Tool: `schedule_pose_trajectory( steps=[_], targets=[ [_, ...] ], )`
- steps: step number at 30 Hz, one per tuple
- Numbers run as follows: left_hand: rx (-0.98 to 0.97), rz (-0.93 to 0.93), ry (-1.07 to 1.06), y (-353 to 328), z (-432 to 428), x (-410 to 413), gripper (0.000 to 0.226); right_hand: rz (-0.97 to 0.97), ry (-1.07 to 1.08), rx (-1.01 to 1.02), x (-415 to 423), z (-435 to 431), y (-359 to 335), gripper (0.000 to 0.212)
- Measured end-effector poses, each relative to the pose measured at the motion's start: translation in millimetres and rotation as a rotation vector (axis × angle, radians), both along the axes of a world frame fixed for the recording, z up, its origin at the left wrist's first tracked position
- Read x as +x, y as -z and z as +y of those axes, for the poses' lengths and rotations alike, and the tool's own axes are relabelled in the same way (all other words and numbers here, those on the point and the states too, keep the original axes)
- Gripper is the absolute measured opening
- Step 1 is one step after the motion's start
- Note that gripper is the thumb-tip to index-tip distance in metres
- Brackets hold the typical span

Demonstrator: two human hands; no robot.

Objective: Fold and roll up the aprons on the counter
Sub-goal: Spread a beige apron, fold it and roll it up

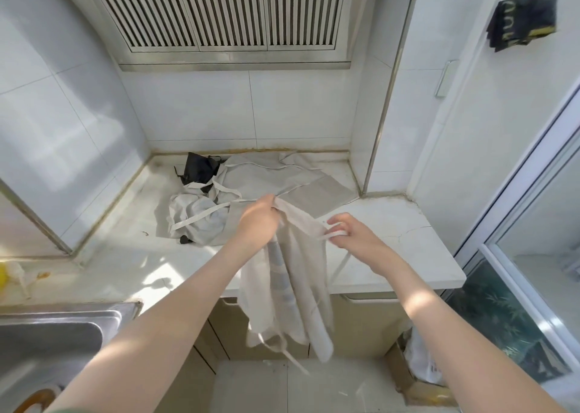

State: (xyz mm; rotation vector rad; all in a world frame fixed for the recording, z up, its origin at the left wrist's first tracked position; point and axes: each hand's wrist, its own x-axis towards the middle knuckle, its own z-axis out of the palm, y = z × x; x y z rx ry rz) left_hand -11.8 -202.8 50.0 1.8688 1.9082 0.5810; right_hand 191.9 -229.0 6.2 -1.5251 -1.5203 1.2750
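**Desk:** What are the hands doing?

**Photographer:** Two bare forearms reach forward over the front edge of a white counter [392, 240]. The left hand [259, 221] is the higher one, seen from the back, with its fingers curled round the bunched top edge of the held apron [292, 290]. The right hand [351, 237] sits lower and to the right. It pinches the far corner of that edge and a white tie strap [335, 233] between thumb and fingertips, the other fingers bent.

**Desk:** And where is the cloth?

**Photographer:** The held apron's top edge is drawn between the two hands. The rest hangs in loose folds past the counter's front edge and across the cabinet doors [370, 328]. Its thin ties dangle at the bottom, and a grey-blue striped patch shows among the folds.

**Desk:** What about the others?

**Photographer:** A flat apron [266, 177] lies spread at the back of the counter, against the tiled wall. A crumpled apron [194, 215] is heaped just left of it, with white straps looped over it. A black cloth [199, 169] sits behind that heap in the corner; I cannot tell whether it is an apron. A steel sink [47, 340] fills the lower left.

**Desk:** Is there any writing?

**Photographer:** A black bag [522, 20] hangs on the wall at upper right and carries gold marks, too blurred to read.
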Motion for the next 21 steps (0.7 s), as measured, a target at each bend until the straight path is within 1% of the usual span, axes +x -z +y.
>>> schedule_pose_trajectory(
  steps=[1,2,3,5,6,7,9,10,11,12,13,14,15,16,18,19,21],
  targets=[
    [0.014,-0.047,0.032,-4,0,6,0.024,-0.059,-0.058,-0.02,-5,0,1,0.037],
    [0.031,-0.093,0.082,-7,-1,10,0.026,-0.122,-0.085,-0.032,-9,1,6,0.041],
    [0.06,-0.139,0.135,-9,-2,13,0.024,-0.17,-0.086,-0.022,-13,3,12,0.037],
    [0.079,-0.258,0.2,-14,-4,14,0.024,-0.246,-0.053,-0.004,-19,3,22,0.015],
    [0.059,-0.332,0.223,-16,-6,11,0.025,-0.256,-0.047,-0.007,-21,3,27,0.01],
    [0.041,-0.399,0.241,-18,-7,7,0.025,-0.232,-0.045,-0.021,-21,4,33,0.011],
    [0.044,-0.45,0.243,-20,-9,-7,0.024,-0.131,-0.031,-0.047,-24,-1,38,0.009],
    [0.071,-0.403,0.213,-20,-8,-16,0.025,-0.094,-0.018,-0.051,-26,-3,38,0.008],
    [0.1,-0.268,0.163,-20,-5,-25,0.027,-0.066,0.005,-0.031,-26,-3,40,0.01],
    [0.104,-0.027,0.101,-19,-3,-35,0.031,-0.06,0.025,-0.001,-28,-2,39,0.013],
    [0.07,0.238,0.046,-16,-2,-44,0.04,-0.062,0.044,0.034,-31,-1,36,0.015],
    [0.026,0.425,0.028,-12,-1,-51,0.053,-0.065,0.057,0.056,-35,-1,31,0.019],
    [0.012,0.496,0.069,-9,-5,-52,0.064,-0.064,0.049,0.078,-41,0,27,0.023],
    [0.03,0.484,0.157,-4,-10,-48,0.07,-0.07,0.03,0.097,-46,1,23,0.023],
    [0.1,0.342,0.375,7,-23,-30,0.075,-0.087,-0.053,0.122,-59,1,11,0.018],
    [0.097,0.269,0.448,12,-28,-19,0.077,-0.086,-0.085,0.12,-65,2,4,0.018],
    [-0.024,0.062,0.487,28,-29,-3,0.075,-0.08,-0.095,0.097,-74,4,-4,0.024]
  ],
)
